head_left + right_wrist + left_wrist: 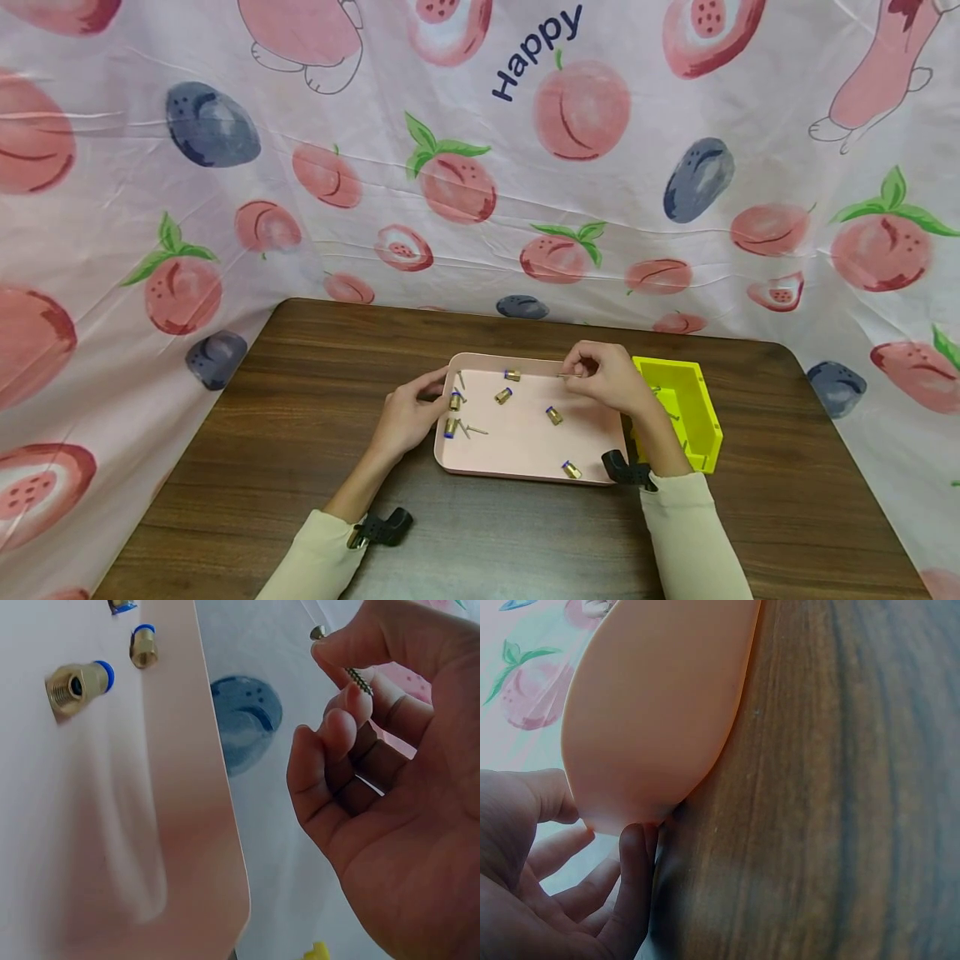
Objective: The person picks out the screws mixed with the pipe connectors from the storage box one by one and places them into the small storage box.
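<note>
My right hand [609, 379] pinches a screw [360, 681] between thumb and fingers, above the right back part of a pink tray [510, 446]. In the right wrist view the screw's head and threaded tip stick out on either side of the thumb. At the tray's left end, my left hand [407, 419] grips the rim, its thumb at the top edge and its fingertips against the outer wall in the left wrist view. Several brass fittings with blue collars [554, 416] lie about the tray. A few screws [477, 430] lie near its left side.
A yellow bin [711, 417] stands just right of the tray, with several screws [672, 416] inside, partly hidden by the right forearm. Both stand on a dark wooden table [315, 358]. A fruit-patterned cloth [465, 275] hangs behind and at the sides.
</note>
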`<state>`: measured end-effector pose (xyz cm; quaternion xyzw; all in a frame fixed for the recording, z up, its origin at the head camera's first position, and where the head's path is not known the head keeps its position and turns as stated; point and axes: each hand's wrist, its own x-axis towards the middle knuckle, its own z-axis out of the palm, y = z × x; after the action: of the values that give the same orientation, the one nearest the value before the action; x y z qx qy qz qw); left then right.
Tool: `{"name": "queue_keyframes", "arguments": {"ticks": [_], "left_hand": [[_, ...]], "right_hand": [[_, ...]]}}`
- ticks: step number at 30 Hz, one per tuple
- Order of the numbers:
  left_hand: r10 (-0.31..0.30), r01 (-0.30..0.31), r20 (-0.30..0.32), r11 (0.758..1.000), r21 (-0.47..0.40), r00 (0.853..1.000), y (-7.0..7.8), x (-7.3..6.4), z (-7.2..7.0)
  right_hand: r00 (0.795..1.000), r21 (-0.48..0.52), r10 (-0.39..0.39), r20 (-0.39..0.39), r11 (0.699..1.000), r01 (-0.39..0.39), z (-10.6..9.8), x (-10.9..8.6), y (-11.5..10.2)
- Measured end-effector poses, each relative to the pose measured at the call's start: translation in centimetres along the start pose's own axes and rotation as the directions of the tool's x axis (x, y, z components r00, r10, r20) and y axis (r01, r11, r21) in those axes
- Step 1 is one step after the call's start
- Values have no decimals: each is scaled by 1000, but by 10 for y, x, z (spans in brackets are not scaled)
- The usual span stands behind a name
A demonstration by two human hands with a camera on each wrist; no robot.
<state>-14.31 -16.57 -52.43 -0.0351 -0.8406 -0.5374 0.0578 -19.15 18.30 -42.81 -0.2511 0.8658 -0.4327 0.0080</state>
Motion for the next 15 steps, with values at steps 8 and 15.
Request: {"name": "queue_keyframes", "arguments": {"ticks": [8,15], "left_hand": [[-15,15,14,1000,3,1000,-15,4,3],[-70,70,20,997,16,997,-4,3,2]], "right_hand": [[998,23,29,-54,999,-28,-11,-12,6],[994,18,14,-106,1000,-12,-24,-22,13]]}}
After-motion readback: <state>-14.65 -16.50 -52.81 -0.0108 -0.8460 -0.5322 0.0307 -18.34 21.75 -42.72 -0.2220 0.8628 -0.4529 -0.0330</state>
